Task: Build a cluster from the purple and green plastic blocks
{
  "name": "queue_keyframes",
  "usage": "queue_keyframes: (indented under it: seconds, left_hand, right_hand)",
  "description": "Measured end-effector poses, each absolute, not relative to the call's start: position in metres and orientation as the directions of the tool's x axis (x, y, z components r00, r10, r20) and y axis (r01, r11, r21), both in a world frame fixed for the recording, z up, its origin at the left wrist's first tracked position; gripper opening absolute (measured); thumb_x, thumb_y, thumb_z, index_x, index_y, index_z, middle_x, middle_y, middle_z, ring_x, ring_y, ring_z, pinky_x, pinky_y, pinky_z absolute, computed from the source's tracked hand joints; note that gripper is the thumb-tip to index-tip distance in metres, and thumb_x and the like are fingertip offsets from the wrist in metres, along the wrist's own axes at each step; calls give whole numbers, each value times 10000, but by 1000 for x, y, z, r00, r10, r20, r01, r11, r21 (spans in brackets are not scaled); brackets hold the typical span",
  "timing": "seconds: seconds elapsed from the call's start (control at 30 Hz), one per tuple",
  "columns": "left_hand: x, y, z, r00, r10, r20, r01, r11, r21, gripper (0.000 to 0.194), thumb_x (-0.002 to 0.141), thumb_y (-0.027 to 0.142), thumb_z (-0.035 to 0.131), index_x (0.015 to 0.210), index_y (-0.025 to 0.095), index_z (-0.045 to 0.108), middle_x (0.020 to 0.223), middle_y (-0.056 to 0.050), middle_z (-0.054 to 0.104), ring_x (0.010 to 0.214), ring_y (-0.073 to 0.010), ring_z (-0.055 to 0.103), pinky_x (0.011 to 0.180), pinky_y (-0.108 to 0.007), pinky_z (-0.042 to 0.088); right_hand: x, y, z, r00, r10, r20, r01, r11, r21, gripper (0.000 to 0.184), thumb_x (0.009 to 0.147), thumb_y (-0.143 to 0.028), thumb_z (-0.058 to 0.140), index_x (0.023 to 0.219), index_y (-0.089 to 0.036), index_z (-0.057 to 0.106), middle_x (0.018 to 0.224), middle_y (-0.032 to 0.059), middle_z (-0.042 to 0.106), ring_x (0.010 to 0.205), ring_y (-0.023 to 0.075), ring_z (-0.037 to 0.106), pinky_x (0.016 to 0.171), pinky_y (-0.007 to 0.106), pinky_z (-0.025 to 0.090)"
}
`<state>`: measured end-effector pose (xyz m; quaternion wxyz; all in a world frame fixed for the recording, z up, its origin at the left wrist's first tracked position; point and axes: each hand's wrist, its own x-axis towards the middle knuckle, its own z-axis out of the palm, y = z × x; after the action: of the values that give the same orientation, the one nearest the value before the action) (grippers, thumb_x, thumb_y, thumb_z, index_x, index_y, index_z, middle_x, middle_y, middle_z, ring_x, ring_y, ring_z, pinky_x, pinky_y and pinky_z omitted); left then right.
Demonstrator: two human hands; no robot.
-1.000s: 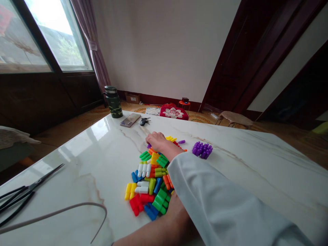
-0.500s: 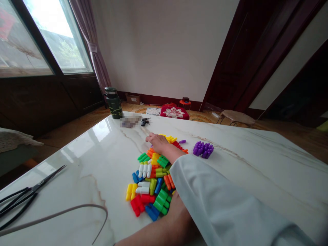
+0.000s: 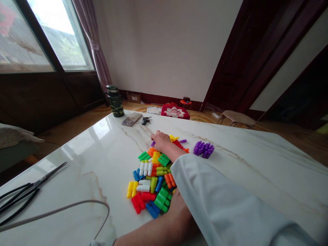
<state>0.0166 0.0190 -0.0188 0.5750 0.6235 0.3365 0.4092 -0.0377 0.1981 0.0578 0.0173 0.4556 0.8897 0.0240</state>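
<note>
My right hand (image 3: 162, 141) reaches over the far end of a pile of colourful plastic building blocks (image 3: 153, 184). Its fingers are curled around a purple block (image 3: 153, 143), of which only a small part shows. Crossing beneath the right sleeve, my left hand (image 3: 177, 206) rests against the right side of the pile, beside a green block (image 3: 163, 199); the sleeve hides its fingers. White, red, yellow, blue and orange blocks lie in the pile. Farther right stands a cluster of purple blocks (image 3: 203, 149), and a single purple piece (image 3: 183, 141) lies nearer the hand.
The marble-patterned white table (image 3: 251, 167) carries black-handled scissors (image 3: 38, 184) and a grey cable (image 3: 77, 204) on the left. At its far left corner are a camouflage flask (image 3: 115, 101), a phone (image 3: 132, 119) and keys (image 3: 146, 120). A stool (image 3: 237, 117) stands beyond the table.
My right hand has drawn back slightly to the right and its fingers have curled in at the purple block. The left hand stays by the pile. The view has shifted slightly.
</note>
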Motion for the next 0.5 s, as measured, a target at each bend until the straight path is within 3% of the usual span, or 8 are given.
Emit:
queue_keyframes:
  seconds: [0.1,0.17,0.27,0.33,0.5]
  left_hand:
    - [12,19,-18,392,871,295,318,-429,845,367,775,368,575,1131,305,637,1298,-40,619,1287,-356,441,1111,-504,296]
    - [7,18,-20,400,844,357,442,-519,732,376,745,313,602,1115,269,647,1247,-91,643,1248,-364,481,1120,-517,276]
    - [2,17,-24,418,812,408,544,-583,603,322,742,289,607,1054,235,664,1133,-123,685,1155,-336,558,1097,-478,330]
    - [1,17,-25,420,806,417,585,-592,554,319,741,295,613,1052,242,664,1114,-115,694,1131,-325,572,1080,-464,357]
    - [2,16,-12,428,817,386,561,-575,596,403,757,340,611,1153,273,644,1173,-94,683,1173,-360,541,1066,-500,357]
  right_hand:
    - [-28,203,62,-536,843,31,844,536,20,411,829,-238,534,1237,-258,584,1257,97,586,1144,250,561,896,359,473]
    - [-22,209,66,-514,857,-26,858,514,0,366,808,-218,551,1159,-267,639,1202,69,637,1111,236,589,881,344,481]
    - [-17,213,72,-508,852,-124,859,512,-5,318,771,-269,615,1082,-275,683,1158,50,677,1060,233,623,830,329,501]
    - [-17,211,74,-501,852,-154,863,506,-7,381,751,-352,646,1121,-264,669,1176,65,674,1063,250,624,825,347,504]
    - [-30,202,70,-431,885,-175,899,438,0,421,728,-362,657,1115,-199,664,1175,129,668,1063,296,630,818,391,506]
